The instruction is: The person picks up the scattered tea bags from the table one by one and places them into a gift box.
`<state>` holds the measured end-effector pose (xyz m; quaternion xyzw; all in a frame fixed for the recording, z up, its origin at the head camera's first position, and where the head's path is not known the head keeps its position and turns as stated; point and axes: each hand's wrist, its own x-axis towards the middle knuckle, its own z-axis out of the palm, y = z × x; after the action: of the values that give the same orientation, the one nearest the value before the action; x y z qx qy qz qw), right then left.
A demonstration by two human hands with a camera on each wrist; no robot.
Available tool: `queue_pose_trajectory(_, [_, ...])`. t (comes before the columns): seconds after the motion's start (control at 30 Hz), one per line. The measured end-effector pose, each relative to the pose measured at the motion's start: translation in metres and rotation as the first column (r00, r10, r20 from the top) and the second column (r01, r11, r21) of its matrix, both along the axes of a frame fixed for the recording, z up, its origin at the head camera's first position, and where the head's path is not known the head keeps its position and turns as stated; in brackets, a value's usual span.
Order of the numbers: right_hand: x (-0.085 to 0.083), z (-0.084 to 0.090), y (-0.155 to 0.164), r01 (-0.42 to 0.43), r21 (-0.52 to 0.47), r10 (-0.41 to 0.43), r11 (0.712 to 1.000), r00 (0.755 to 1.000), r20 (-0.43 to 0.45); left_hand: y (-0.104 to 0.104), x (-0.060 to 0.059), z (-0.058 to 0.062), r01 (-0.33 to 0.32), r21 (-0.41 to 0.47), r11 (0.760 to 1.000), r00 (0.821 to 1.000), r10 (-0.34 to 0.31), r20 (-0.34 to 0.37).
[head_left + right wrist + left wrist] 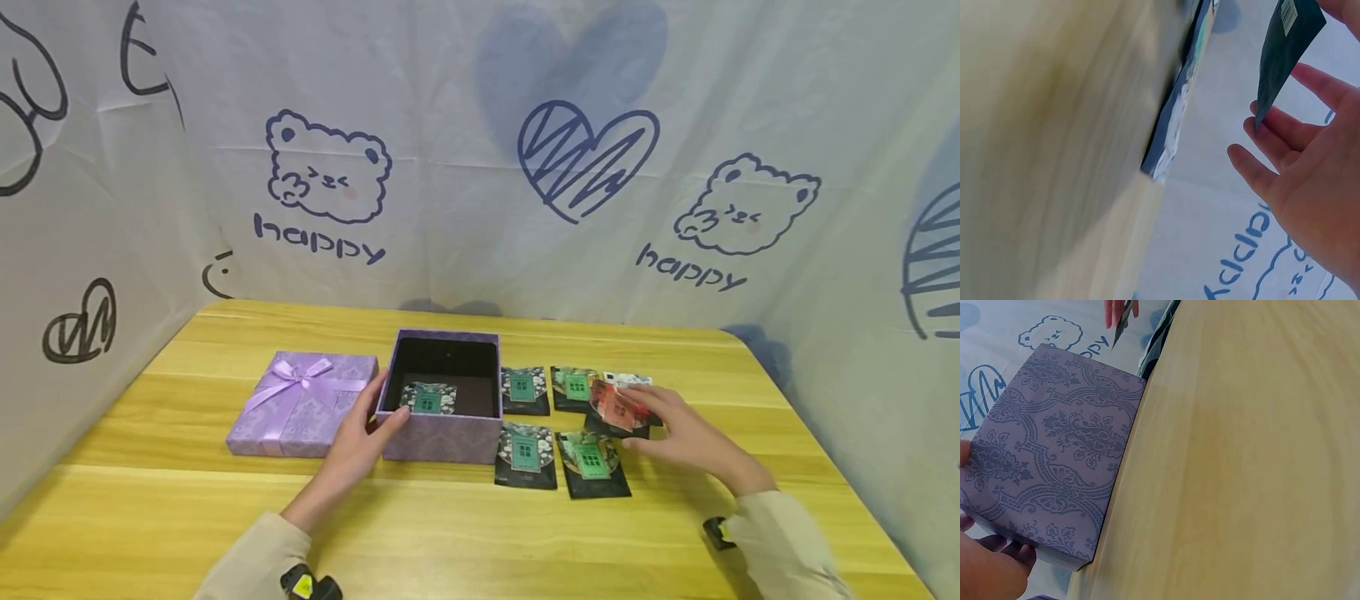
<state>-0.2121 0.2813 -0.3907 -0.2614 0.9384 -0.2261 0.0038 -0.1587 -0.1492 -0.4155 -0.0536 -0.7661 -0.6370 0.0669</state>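
Note:
An open purple box (442,437) stands mid-table with one dark packet with a green label (427,398) lying inside. My left hand (375,417) grips the box's left front corner; the patterned wall (1054,456) fills the left wrist view, with my fingers (997,562) below it. My right hand (648,417) pinches a red-faced packet (618,408), tilted up just above the table to the right of the box. The right wrist view shows that packet's dark back (1288,44) with a barcode, held over my fingers (1272,125).
The purple lid with a bow (300,404) lies left of the box. Several dark packets with green labels (525,454) and a pale one (626,380) lie right of the box. White printed cloth walls (480,167) surround the yellow wooden table (450,533).

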Motion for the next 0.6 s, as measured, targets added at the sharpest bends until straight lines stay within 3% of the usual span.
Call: queue_pose_trajectory(0.6, [-0.018,0.008,-0.04,-0.031,-0.023,0.032,0.999,0.999,0.03,0.0,0.0,0.001,-0.007,-0.003,1.0,1.0,0.007,0.003])
